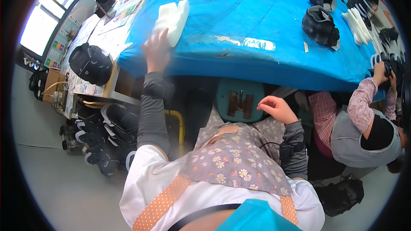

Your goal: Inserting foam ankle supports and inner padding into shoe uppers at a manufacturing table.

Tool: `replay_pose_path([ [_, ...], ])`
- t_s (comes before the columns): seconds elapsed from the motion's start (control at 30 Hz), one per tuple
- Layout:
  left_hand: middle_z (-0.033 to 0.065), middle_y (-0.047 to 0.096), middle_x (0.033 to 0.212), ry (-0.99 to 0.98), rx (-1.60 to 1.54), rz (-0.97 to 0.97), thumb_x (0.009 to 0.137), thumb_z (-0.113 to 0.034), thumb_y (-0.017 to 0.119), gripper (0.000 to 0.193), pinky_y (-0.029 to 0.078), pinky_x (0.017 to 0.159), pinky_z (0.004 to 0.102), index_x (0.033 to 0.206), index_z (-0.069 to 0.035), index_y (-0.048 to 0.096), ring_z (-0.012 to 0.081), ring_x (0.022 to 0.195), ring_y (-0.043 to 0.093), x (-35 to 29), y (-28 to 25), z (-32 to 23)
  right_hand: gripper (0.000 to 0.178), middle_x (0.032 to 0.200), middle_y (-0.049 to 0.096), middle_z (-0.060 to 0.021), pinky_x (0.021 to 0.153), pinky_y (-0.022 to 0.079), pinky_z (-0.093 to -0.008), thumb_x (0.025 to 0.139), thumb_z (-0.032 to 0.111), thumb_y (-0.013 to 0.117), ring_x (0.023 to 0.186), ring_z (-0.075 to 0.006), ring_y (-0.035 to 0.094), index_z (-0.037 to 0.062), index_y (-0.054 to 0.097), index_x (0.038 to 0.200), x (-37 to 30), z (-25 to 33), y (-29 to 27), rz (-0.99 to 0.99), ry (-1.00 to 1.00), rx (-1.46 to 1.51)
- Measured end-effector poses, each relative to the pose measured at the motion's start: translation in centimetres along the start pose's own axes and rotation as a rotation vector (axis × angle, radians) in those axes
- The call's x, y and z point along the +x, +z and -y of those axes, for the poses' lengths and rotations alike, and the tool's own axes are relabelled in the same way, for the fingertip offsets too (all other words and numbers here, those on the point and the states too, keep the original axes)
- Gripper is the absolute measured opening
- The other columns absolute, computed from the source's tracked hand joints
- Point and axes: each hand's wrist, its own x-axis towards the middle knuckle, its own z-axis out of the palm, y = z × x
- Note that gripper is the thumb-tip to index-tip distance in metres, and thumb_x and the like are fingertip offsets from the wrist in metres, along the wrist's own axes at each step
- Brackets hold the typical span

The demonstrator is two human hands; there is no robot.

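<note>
My left hand (156, 53) reaches over the near left edge of the blue-covered table (205, 21). Its fingers, smeared by motion, overlap the near end of some white shoe-sole-shaped pieces (174, 20). Whether they grip these pieces, I cannot tell. Above my lap, in front of the table edge, my right hand (280, 109) hangs with loosely bent fingers and nothing visible in it. A green stool (248, 87) lies just past it, partly under the table.
Black shoes (320, 26) stand at the table's right, near a stack of white soles (357, 25). Another black shoe (90, 64) sits on the paper-covered side table at left. More shoes (102, 141) hang below. A co-worker (364, 132) works close on my right.
</note>
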Motion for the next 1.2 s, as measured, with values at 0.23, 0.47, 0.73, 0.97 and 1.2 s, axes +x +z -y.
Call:
replay_pose_path([
  [0.23, 0.0054, 0.063, 0.101, -0.061, -0.181, -0.139, 0.064, -0.029, 0.079, 0.062, 0.029, 0.103, 0.0487, 0.12, -0.021, 0.056, 0.0237, 0.104, 0.056, -1.1, 1.1, -1.4, 0.016, 0.082, 0.064, -0.0075, 0.067, 0.047, -0.0255, 0.086, 0.014, 0.063, 0.073, -0.0116, 0.059, -0.0002, 0.063, 0.093, 4.9, 12.1, 2.1, -0.109, -0.434, -0.337],
  [0.47, 0.0105, 0.058, 0.101, 0.134, -0.431, -0.293, 0.065, -0.011, 0.075, 0.057, 0.036, 0.098, 0.0478, 0.118, -0.008, 0.054, 0.0303, 0.099, 0.055, -2.4, -3.6, -9.0, 0.058, 0.124, 0.05, -0.0224, 0.091, 0.044, -0.0389, 0.081, 0.019, 0.069, 0.111, -0.0362, 0.053, 0.0002, 0.042, 0.128, 13.8, 13.5, 7.9, -0.342, -1.0, -0.745],
  [0.73, 0.0134, 0.05, 0.109, 0.137, -0.788, -0.224, 0.063, 0.004, 0.074, 0.062, 0.048, 0.08, 0.0357, 0.12, -0.01, 0.053, 0.0304, 0.098, 0.054, -6.7, -5.6, -10.2, 0.062, 0.121, 0.054, -0.0218, 0.089, 0.045, -0.0387, 0.079, 0.018, 0.07, 0.106, -0.0379, 0.054, 0.0007, 0.042, 0.132, 11.0, 13.6, 9.5, -0.132, -0.882, -0.55],
  [0.97, 0.011, 0.053, 0.104, 0.191, -1.109, -0.312, 0.062, -0.003, 0.082, 0.057, 0.049, 0.085, 0.0398, 0.112, -0.011, 0.056, 0.0345, 0.109, 0.054, -7.3, -6.5, -11.9, 0.061, 0.11, 0.06, -0.0191, 0.081, 0.049, -0.0391, 0.077, 0.01, 0.07, 0.097, -0.0353, 0.059, 0.0043, 0.046, 0.132, 7.4, 13.6, 9.7, -0.204, -0.937, -0.588],
  [1.2, 0.0102, 0.043, 0.107, 0.286, -1.249, -0.325, 0.059, -0.009, 0.088, 0.068, 0.043, 0.094, 0.0482, 0.107, -0.015, 0.04, 0.0404, 0.118, 0.046, -8.5, -8.1, -13.4, 0.058, 0.107, 0.062, -0.0161, 0.08, 0.05, -0.0359, 0.073, 0.005, 0.071, 0.095, -0.0321, 0.061, 0.004, 0.051, 0.127, 4.0, 13.6, 8.9, -0.239, -0.902, -0.498],
])
